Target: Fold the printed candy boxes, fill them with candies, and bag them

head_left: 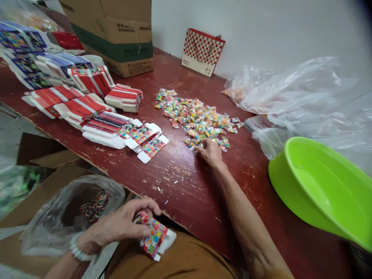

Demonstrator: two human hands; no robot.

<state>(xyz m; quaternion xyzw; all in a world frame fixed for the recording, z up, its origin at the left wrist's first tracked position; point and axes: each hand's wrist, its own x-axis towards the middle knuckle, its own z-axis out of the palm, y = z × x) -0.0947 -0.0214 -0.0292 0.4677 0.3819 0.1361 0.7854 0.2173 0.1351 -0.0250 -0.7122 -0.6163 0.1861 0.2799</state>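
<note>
My left hand [128,221] is closed around a small printed candy box [155,238] above my lap, its white end flaps standing out toward the right. Out on the table, my right hand [210,153] reaches the near edge of a heap of small clear candy packets [200,116]. Its fingertips are pressed together at a packet [191,143]; whether they grip it is partly hidden. Left of the heap lie flat, unfolded candy boxes [154,147], fanned at the end of a row of stacked red ones [101,126].
A green basin [290,186] stands at the right, beside clear plastic bags [296,93]. Behind are a checkered paper bag [202,52] and a large carton [116,35]. Below the table's left edge, a plastic-lined carton [43,217] contains small colourful items [95,205]. Paper scraps [176,181] dot the tabletop.
</note>
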